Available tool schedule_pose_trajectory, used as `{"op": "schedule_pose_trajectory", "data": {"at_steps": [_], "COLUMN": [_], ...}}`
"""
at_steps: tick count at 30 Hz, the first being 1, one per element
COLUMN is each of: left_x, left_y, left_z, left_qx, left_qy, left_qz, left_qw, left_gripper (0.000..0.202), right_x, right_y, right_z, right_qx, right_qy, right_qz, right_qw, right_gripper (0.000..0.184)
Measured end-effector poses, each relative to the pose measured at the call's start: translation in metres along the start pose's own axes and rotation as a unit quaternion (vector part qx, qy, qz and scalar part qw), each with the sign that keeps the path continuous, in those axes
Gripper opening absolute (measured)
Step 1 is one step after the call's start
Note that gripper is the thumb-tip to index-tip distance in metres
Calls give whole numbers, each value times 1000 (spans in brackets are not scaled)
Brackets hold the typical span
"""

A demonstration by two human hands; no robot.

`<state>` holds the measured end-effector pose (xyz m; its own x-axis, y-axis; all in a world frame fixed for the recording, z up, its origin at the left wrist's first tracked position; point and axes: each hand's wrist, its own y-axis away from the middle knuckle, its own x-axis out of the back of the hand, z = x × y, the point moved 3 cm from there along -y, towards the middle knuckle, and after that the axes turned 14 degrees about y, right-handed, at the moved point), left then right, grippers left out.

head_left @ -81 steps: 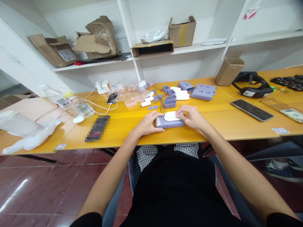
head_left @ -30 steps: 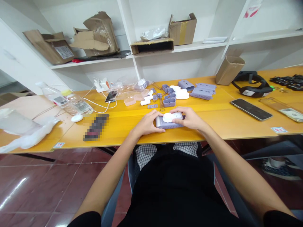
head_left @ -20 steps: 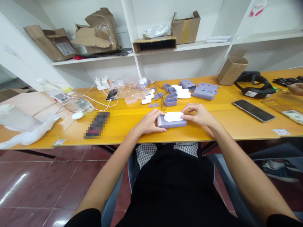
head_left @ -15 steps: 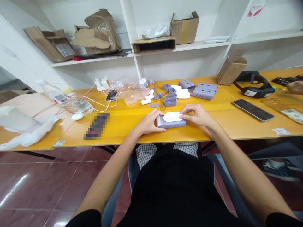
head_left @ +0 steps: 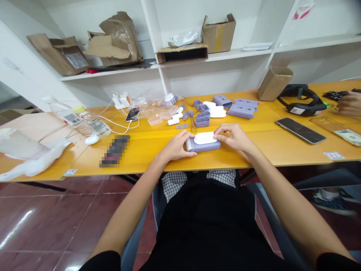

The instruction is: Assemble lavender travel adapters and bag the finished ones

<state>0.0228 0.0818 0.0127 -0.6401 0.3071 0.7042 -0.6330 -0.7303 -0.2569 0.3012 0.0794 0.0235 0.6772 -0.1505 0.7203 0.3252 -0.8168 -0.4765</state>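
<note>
A lavender plastic housing point(head_left: 203, 147), a perforated box-like part, lies lengthwise near the table's front edge. My left hand point(head_left: 176, 146) grips its left end. A white rounded plastic piece point(head_left: 203, 138) lies on top of it, toward the far side. My right hand point(head_left: 232, 136) is at the right of that piece, with its fingertips pinching the piece's right end. The housing's underside is hidden.
Beyond my hands lie several lavender housing parts point(head_left: 241, 111), white pieces point(head_left: 217, 112) and a metal spring point(head_left: 193, 124). A smartphone point(head_left: 300, 130) lies to the right. A co-worker's hand point(head_left: 349, 104) is at the far right. The table's front edge runs close below my hands.
The white piece has turned to lie lengthwise on the housing. My right hand has shifted toward the piece's right end. A co-worker's hand has appeared at the far right.
</note>
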Motion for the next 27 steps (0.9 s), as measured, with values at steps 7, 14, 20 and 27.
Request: {"op": "schedule_pose_trajectory", "data": {"at_steps": [7,14,20,27], "left_x": [1,0,0,1], "left_y": [2,1,0,-2], "left_z": [4,2,0,0], "left_qx": [-4,11,5,-17], "left_qy": [-33,-33,-18,-18], "left_qz": [0,-8,-9,7], "left_qw": [999,999,1000,1000], "left_gripper": [76,79,84,84], "right_x": [-4,8,7,-1], "right_y": [-2,3,4,1], "right_z": [-10,12,19,13], "right_qx": [-4,-66,-71,-64], "right_qy": [-16,-35,-67,-83], "right_qz": [0,-59,-81,-66], "right_qw": [1000,995,992,992], "right_gripper": [23,32,32,31]}}
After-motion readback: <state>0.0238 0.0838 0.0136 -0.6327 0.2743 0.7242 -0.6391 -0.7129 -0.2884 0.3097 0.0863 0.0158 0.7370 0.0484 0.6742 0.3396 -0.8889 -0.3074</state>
